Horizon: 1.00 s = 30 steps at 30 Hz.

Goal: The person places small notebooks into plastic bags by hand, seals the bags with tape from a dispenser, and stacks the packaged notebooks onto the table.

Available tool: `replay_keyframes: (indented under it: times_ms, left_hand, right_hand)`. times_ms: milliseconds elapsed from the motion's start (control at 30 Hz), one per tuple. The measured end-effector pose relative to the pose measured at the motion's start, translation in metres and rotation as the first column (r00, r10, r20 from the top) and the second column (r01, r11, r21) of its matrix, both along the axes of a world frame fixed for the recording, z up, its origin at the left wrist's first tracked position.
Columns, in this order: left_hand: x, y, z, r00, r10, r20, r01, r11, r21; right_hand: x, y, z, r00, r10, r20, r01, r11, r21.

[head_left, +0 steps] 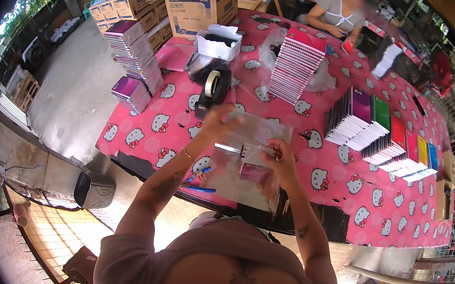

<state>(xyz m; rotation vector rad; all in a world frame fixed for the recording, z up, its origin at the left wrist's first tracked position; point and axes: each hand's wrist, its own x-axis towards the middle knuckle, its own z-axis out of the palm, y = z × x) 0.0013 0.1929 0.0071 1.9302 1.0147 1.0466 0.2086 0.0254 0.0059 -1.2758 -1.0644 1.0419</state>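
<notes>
A small pack of spiral notebooks (251,170) with a grey upper face and a purple lower part lies in front of me. Clear plastic sheeting (222,179) spreads under and around it. My right hand (280,158) grips the pack's far right corner, its thumb and fingers bent around the edge. To the left, my left hand (220,126) hovers over the plastic, close to a black tape dispenser (221,86) with a cream roll of tape (211,83). Motion smears its fingers, so its grip is unclear. A blue cutter (200,189) rests near the table's front edge.
The pink patterned cloth (315,180) covers the table. Tall notebook stacks (296,64) stand ahead, with coloured rows (380,131) at right and more piles (132,56) at left. A carton (202,10) and a white box (218,45) stand behind. A person (338,18) sits across the table.
</notes>
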Motion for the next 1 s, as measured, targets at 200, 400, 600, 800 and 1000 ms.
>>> replay_keyframes:
  times_ms: [200,400,600,800,1000]
  left_hand:
    - [-0.097,0.078,-0.023,0.935,0.324,0.142,-0.147,0.721,-0.677]
    - [-0.077,0.042,-0.04,0.761,0.381,0.525,0.024,0.792,-0.609]
    - [-0.11,0.063,-0.008,0.484,0.514,-0.708,-0.384,0.852,0.356]
    - [0.01,-0.016,0.108,0.691,-0.523,-0.499,0.63,0.775,0.061]
    - [0.084,0.023,0.087,0.13,-0.711,-0.691,0.714,0.551,-0.431]
  right_hand:
    - [-0.016,0.004,0.0,1.0,-0.011,0.029,0.01,1.0,0.006]
    - [-0.004,-0.001,-0.001,0.996,-0.044,0.081,0.043,0.999,0.01]
    - [-0.013,0.004,-0.007,0.997,-0.013,0.075,0.012,1.0,0.021]
    - [-0.017,-0.001,-0.001,0.997,-0.072,0.032,0.073,0.997,-0.009]
    - [-0.007,-0.006,0.008,0.999,0.031,0.019,-0.032,0.999,0.019]
